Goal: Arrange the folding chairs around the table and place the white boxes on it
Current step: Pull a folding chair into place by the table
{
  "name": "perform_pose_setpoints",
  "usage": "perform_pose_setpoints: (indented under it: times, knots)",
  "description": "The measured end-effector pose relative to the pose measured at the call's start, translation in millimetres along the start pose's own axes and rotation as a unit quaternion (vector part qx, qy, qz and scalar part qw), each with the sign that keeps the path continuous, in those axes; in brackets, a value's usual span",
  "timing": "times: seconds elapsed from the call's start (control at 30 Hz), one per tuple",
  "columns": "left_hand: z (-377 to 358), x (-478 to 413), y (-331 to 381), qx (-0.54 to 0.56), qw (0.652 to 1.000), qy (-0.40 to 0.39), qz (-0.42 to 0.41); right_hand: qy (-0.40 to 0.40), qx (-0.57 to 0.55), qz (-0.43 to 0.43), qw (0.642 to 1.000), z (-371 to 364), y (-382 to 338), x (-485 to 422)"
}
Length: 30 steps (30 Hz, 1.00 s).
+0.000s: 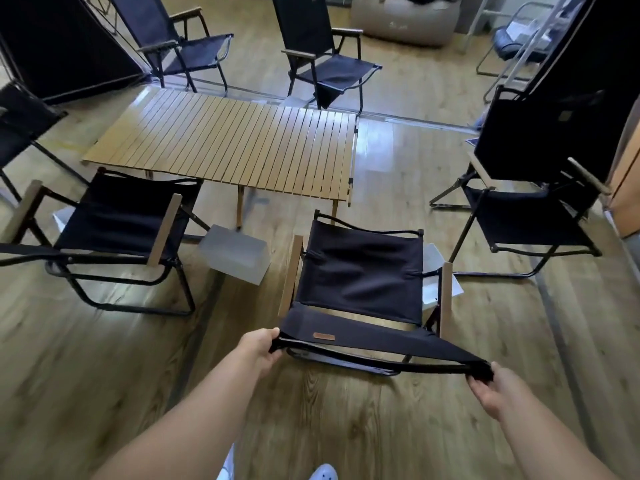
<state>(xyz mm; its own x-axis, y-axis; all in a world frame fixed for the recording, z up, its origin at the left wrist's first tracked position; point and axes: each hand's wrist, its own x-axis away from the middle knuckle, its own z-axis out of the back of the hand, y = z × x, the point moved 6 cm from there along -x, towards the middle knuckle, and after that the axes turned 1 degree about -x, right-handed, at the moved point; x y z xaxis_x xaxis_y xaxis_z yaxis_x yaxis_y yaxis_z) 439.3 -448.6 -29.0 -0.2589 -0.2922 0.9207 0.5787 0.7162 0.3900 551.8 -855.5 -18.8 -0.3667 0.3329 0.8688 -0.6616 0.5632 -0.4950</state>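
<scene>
A low slatted wooden table [225, 140] stands in the middle of the floor. Black folding chairs with wooden armrests surround it. The nearest chair [360, 289] faces the table's near right corner. My left hand [263, 348] grips the left end of its backrest top, and my right hand [488, 386] grips the right end. A white box [235, 252] lies on the floor between this chair and the near left chair [121, 223]. Another white box [440, 271] shows partly behind the held chair's right armrest.
Two chairs stand behind the table, one at the far left [183, 46] and one at the far middle [329, 64]. Another chair [530, 188] is at the right, and part of one [20, 123] at the left edge. A beige beanbag [405, 19] sits far back.
</scene>
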Motion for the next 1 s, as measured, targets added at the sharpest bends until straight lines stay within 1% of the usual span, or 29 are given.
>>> perform_pose_setpoints:
  times: [0.07, 0.13, 0.2, 0.27, 0.37, 0.43, 0.5, 0.53, 0.6, 0.67, 0.77, 1.0]
  knots:
    - [0.6, -1.7, -0.4, -0.027, 1.0, 0.009, -0.005, -0.013, 0.019, -0.009, 1.0, -7.6, 11.1, 6.1]
    - [1.7, -0.8, 2.5, -0.065, 0.998, 0.018, -0.018, -0.04, 0.071, -0.046, 0.996, -21.1, 33.3, 16.5]
    - [1.2, 6.7, 9.4, -0.095, 0.995, 0.017, -0.022, -0.079, 0.148, -0.112, 0.979, -39.3, 62.1, 32.0]
    - [3.3, 15.6, 19.4, -0.117, 0.993, 0.0, -0.026, -0.114, 0.192, -0.163, 0.961, -59.4, 84.4, 55.1]
    - [17.8, 25.2, 40.8, -0.155, 0.986, -0.025, -0.055, -0.118, 0.233, -0.182, 0.948, -76.9, 101.0, 78.6]
    - [34.9, 28.4, 56.4, -0.164, 0.983, -0.031, -0.071, -0.15, 0.289, -0.22, 0.92, -86.0, 113.1, 95.7]
    - [52.5, 30.2, 72.6, -0.157, 0.984, -0.043, -0.077, -0.202, 0.362, -0.251, 0.875, -103.6, 124.9, 115.4]
    - [62.1, 29.4, 80.3, -0.154, 0.984, -0.047, -0.078, -0.231, 0.39, -0.248, 0.856, -118.5, 129.4, 127.6]
    - [82.0, 26.0, 96.8, -0.141, 0.986, -0.04, -0.079, -0.276, 0.412, -0.209, 0.843, -158.6, 136.8, 151.0]
    - [100.8, 19.5, 114.1, -0.133, 0.987, -0.031, -0.082, -0.301, 0.406, -0.162, 0.847, -201.6, 145.3, 170.5]
    - [123.2, 8.9, 147.3, -0.127, 0.987, -0.043, -0.093, -0.306, 0.388, -0.111, 0.862, -257.1, 161.6, 190.6]
    - [176.9, -35.7, 253.2, -0.129, 0.984, -0.077, -0.098, -0.272, 0.351, -0.067, 0.893, -367.9, 222.0, 207.7]
